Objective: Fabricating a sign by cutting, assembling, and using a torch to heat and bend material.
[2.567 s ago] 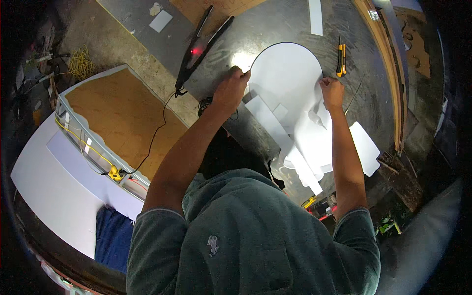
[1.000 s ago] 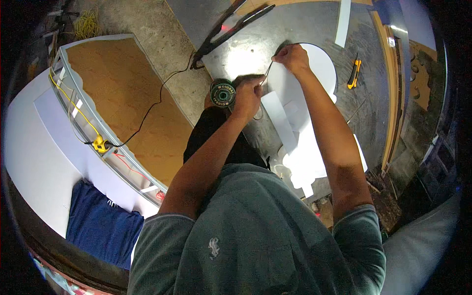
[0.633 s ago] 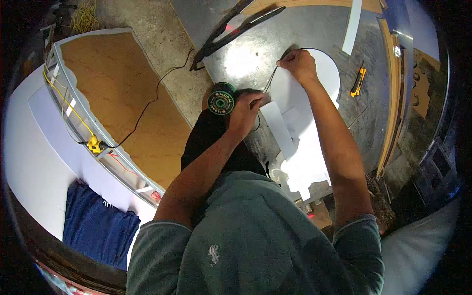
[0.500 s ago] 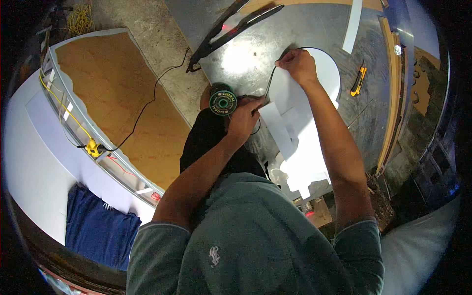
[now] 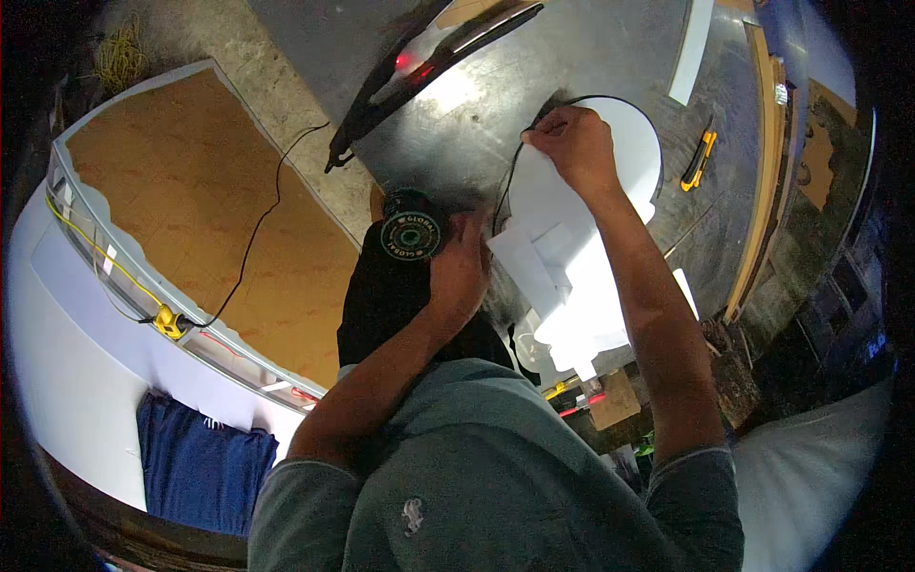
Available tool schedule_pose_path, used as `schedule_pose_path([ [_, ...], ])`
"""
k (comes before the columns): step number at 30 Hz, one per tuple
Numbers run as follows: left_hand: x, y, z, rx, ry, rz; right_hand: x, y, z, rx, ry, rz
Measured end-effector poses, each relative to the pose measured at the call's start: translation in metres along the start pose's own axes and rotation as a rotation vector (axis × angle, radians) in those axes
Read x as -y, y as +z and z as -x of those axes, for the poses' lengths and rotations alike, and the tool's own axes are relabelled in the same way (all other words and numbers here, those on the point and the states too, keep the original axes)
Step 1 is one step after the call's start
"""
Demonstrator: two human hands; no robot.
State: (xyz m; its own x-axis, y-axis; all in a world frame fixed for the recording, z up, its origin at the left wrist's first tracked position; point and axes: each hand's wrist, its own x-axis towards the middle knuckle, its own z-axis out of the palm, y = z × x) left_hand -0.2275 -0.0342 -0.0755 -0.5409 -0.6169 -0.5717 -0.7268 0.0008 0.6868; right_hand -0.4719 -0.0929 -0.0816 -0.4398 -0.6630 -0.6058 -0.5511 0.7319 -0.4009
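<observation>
A white panel (image 5: 543, 176) with a rounded far end lies on the metal tabletop. A thin black strip (image 5: 610, 96) runs along that curved edge. My right hand (image 5: 577, 153) pinches the strip at the panel's upper left edge. From there the strip hangs down to my left hand (image 5: 460, 272), whose fingers are bent round it, partly in shadow. Just left of that hand is a dark round reel (image 5: 411, 235) with a green-printed label. Small white strips (image 5: 527, 267) lie on the panel's near left part.
A yellow-and-black utility knife (image 5: 699, 160) lies right of the panel. Beyond are long black bars (image 5: 429, 76) and a white strip (image 5: 691, 52). Wooden strips (image 5: 758, 172) line the right side. Left stands a large frame with a brown sheet (image 5: 200, 229), a black cord (image 5: 255, 250) and dark blue cloth (image 5: 205, 462).
My left hand has moved down and left, nearer my body, along with the reel. My right hand has shifted slightly left and down along the panel's edge. The view has shifted a little.
</observation>
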Motion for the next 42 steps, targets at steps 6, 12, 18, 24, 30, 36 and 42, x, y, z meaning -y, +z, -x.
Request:
schedule_pose_path([
  [6,-0.027,-0.03,0.005,-0.034,0.176,-0.066,-0.004,0.002,0.0,-0.062,-0.032,-0.009],
  [12,-0.041,-0.017,-0.015,0.051,0.263,0.099,-0.006,0.004,0.0,-0.067,-0.043,-0.009],
  [18,-0.072,0.011,-0.067,0.146,0.452,-0.154,-0.005,0.005,-0.002,-0.024,0.0,-0.001],
  [24,-0.048,-0.011,-0.03,-0.209,0.326,-0.062,-0.005,0.003,-0.003,-0.025,0.001,0.028],
  [30,-0.031,-0.006,-0.049,-0.147,0.171,-0.076,-0.007,0.005,-0.003,-0.045,-0.046,0.02],
  [36,-0.02,-0.004,-0.05,-0.12,0.104,-0.036,-0.01,0.008,-0.006,-0.057,-0.032,0.057],
  [42,-0.009,0.0,-0.025,-0.308,0.327,-0.092,-0.008,0.006,-0.005,-0.042,-0.053,0.115],
])
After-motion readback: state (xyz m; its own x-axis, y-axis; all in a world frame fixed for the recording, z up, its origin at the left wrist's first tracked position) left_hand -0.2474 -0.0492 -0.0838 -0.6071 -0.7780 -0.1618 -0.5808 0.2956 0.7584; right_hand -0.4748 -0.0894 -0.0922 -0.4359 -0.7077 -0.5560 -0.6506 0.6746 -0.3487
